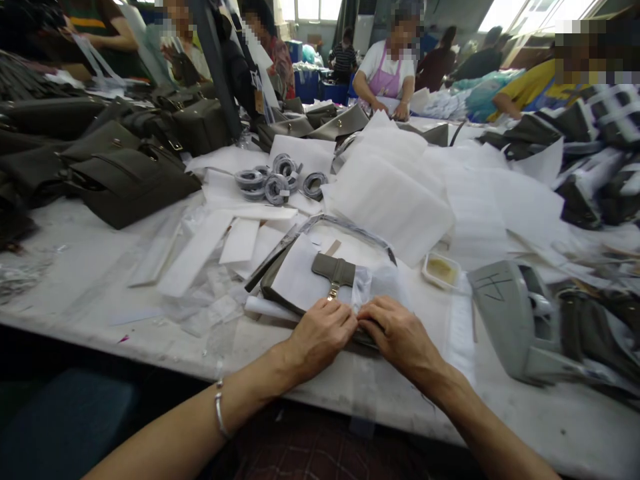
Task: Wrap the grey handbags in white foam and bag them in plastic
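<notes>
A grey-green handbag [273,283] lies flat at the near table edge, partly under a white sheet [300,280]. Its flap tab [334,269] with a gold clasp [333,291] points toward me. My left hand [320,337] and my right hand [397,337] rest side by side on the bag's near edge, fingers curled and pinching a clear plastic film [364,287] just below the clasp. What the fingertips grip is partly hidden. A bangle [219,410] circles my left wrist.
Stacks of white foam sheets [395,193], rolls of tape [273,183], a small tray [441,270] and a grey tape dispenser [505,313] stand around. Dark handbags [130,177] pile at the left. Several people work at the far side.
</notes>
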Demonstrator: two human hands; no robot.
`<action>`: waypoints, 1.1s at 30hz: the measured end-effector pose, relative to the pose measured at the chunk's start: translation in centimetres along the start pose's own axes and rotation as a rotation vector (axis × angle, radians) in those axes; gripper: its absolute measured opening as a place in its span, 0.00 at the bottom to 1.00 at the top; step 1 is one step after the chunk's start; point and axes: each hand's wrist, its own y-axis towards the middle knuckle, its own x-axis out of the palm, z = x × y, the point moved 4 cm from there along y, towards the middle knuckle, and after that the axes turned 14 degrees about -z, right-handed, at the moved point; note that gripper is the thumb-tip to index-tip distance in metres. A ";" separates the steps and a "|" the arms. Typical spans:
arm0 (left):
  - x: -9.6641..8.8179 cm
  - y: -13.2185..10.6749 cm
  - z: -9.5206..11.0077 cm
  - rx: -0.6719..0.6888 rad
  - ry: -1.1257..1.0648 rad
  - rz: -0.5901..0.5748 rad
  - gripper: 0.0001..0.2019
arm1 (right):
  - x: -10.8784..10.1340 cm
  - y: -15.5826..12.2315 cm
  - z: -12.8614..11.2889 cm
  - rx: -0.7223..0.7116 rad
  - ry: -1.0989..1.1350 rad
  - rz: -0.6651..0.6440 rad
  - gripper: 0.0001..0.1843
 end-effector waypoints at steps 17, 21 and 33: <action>0.9 -0.6 -0.7 -0.106 -0.188 0.119 0.14 | -4.8 -4.1 5.9 0.206 0.555 0.375 0.10; 1.0 -0.8 -0.5 -0.131 -0.176 0.139 0.17 | -2.3 -3.8 1.8 0.001 0.180 0.187 0.07; 1.4 -1.1 0.2 -0.054 -0.031 0.133 0.22 | -0.4 -3.6 -1.2 -0.074 0.029 0.319 0.06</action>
